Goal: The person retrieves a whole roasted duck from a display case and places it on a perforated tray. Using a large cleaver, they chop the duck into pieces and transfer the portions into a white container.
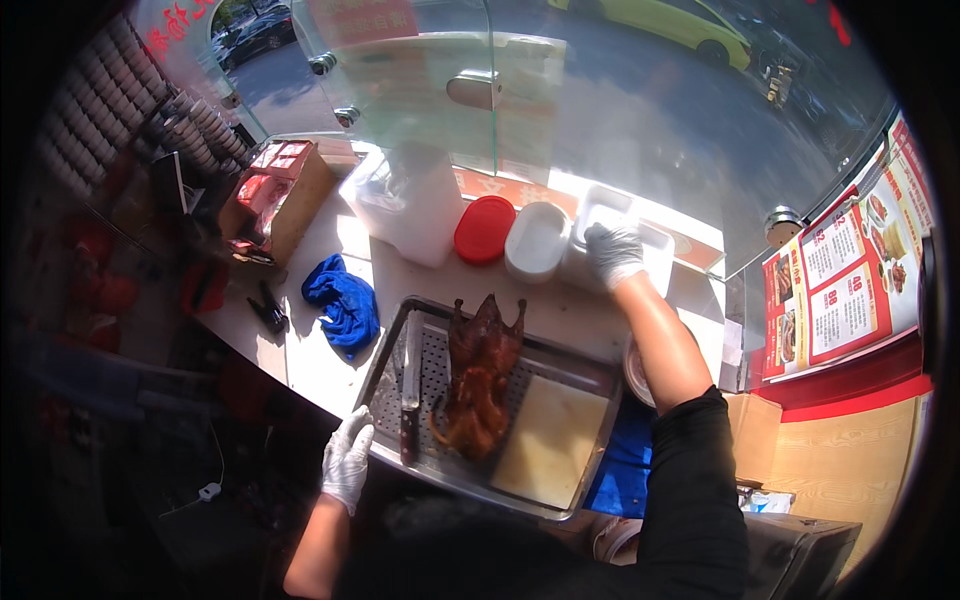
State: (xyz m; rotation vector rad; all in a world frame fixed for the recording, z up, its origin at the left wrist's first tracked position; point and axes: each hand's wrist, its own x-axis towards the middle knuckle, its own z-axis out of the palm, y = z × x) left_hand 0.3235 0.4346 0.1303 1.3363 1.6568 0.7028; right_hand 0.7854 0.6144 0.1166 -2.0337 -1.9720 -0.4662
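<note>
My left hand [349, 459], in a thin translucent glove, is at the left front corner of a metal tray [517, 504]. Its fingers are loosely extended with nothing seen in them; whether they touch the rim cannot be told. My right hand [616, 253], gloved too, reaches over white plastic containers [658, 244] at the back of the counter, its fingertips hidden. On the tray's perforated insert [435, 345] lies a whole roast duck [480, 382]. Left of it rests a long knife [410, 382] with a dark riveted handle. A pale cutting board [551, 442] occupies the right side.
A crumpled blue cloth [341, 307] and a black clip-like object [268, 309] lie left of the tray. Behind stand a cardboard box [300, 195] of packets, a translucent white container [409, 202], a red lid [484, 229] and a white lid [537, 241]. Glass panels [420, 90] border the counter.
</note>
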